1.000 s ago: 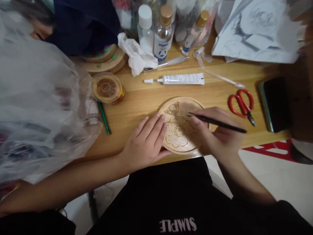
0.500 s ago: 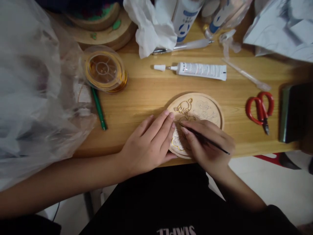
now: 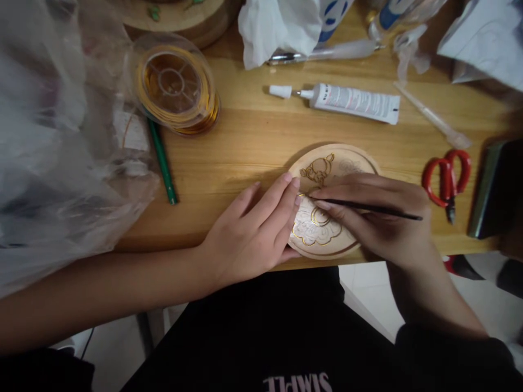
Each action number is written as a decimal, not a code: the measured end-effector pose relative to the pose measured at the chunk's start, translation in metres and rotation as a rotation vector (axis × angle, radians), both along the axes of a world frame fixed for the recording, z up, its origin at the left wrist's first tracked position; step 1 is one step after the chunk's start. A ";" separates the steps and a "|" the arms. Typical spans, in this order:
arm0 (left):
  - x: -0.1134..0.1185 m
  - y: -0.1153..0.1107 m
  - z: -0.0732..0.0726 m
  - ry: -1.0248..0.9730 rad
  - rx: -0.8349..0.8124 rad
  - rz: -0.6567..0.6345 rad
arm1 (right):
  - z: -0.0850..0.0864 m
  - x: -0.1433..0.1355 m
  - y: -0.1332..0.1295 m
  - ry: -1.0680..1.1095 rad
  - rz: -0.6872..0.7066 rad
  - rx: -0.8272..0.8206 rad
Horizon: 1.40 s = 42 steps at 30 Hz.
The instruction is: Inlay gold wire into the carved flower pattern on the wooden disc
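A round, rimmed wooden disc (image 3: 347,247) lies at the table's front edge, bearing drawn figures and curled gold wire outlines. Across its left side rest the fingers of my left hand (image 3: 255,231), stretched and close together, with the thumb at the near rim, holding it. My right hand (image 3: 379,215) pinches slim black tweezers (image 3: 376,207), whose tip points at the wire outlines near the disc's middle, close to my left fingertips. Whether a bit of wire sits in the tip is too small to tell.
Left are a spool of gold wire (image 3: 175,87), a green pen (image 3: 162,160) and a plastic bag (image 3: 53,163). Behind the disc lie a glue tube (image 3: 355,102), a pen (image 3: 343,50) and crumpled tissue (image 3: 280,32). Red-handled cutters (image 3: 447,179) and a dark box-like object (image 3: 496,188) are right.
My right hand has shifted right and turned, so the tweezers lie flatter and more of the wire outlines show. My left hand stays on the disc. The whole view has shifted slightly.
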<state>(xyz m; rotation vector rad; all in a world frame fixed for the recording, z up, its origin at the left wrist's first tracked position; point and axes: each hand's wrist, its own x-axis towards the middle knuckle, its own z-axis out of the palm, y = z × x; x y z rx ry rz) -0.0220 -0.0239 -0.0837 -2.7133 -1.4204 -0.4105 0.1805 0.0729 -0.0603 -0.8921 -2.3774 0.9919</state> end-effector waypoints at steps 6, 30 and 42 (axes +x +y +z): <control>-0.001 -0.001 -0.001 -0.020 -0.051 -0.001 | 0.001 0.003 0.014 0.009 0.175 0.014; -0.005 0.003 -0.002 -0.041 0.006 -0.046 | 0.005 0.013 0.019 0.086 0.052 -0.118; -0.013 0.011 -0.003 -0.260 -0.142 -0.035 | 0.002 0.011 -0.019 0.059 -0.148 -0.023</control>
